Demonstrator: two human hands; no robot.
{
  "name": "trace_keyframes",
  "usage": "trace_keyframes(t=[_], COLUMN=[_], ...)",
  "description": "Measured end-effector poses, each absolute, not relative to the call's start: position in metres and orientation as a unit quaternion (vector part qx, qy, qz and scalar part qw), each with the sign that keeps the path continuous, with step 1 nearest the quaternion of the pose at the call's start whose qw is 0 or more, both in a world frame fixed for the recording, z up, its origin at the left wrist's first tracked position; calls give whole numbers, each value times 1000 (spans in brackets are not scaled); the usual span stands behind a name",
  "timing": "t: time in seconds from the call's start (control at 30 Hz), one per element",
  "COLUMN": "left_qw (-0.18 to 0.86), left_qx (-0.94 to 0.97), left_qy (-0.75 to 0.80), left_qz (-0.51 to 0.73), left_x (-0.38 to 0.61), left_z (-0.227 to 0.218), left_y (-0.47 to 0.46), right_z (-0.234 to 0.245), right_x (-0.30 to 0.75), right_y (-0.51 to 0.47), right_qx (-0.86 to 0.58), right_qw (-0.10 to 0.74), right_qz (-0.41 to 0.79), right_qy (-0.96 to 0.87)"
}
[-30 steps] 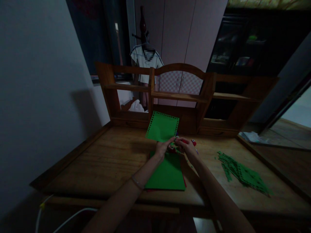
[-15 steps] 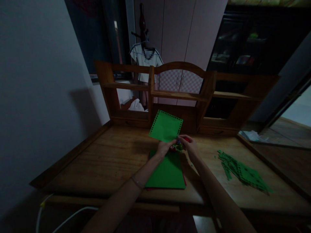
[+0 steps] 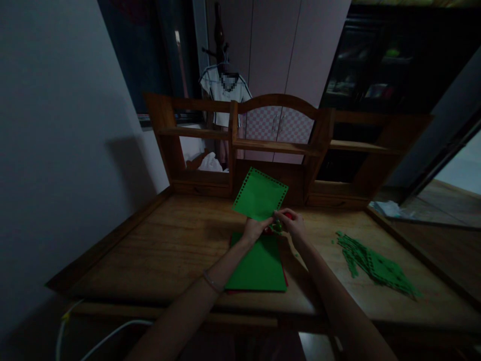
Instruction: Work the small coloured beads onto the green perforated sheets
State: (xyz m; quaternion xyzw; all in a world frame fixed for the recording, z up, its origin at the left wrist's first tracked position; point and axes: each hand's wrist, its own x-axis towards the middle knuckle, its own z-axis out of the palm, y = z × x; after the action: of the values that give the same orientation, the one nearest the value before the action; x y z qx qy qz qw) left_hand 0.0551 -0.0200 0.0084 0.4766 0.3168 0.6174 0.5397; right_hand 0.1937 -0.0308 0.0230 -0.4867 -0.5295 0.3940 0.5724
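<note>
Table (image 3: pixel 169 245): scraps (image 3: pixel 387 273) near right edge
Left grip (image 3: pixel 253 231): pinching holed sheet (image 3: pixel 261 194)
Right grip (image 3: pixel 295 226): around red thing (image 3: pixel 289 216), I think
Risk: twisting could tear sheet

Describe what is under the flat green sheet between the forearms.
A red layer peeks out from under the flat green sheet at its right and lower left. Whatever else lies beneath is covered.

Home rm (dimly lit): wooden desk (image 3: pixel 169 245) w/ shelves (image 3: pixel 278 146), shirt (image 3: pixel 221 103) on coat stand (image 3: pixel 219 30), wardrobe (image 3: pixel 270 50) behind.
</note>
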Motion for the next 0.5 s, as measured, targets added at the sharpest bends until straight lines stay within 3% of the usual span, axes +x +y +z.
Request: trace_keyframes(t=[0.5], left_qw=[529], left_qx=[504], left_qy=[368], left_qz=[576], left_x=[53], left_z=[12], left_y=[-22], right_z=[21], right_x=[194], right_y=[-30], right_qx=[-461], right_qw=[585], right_qz=[432], right_qy=[-508])
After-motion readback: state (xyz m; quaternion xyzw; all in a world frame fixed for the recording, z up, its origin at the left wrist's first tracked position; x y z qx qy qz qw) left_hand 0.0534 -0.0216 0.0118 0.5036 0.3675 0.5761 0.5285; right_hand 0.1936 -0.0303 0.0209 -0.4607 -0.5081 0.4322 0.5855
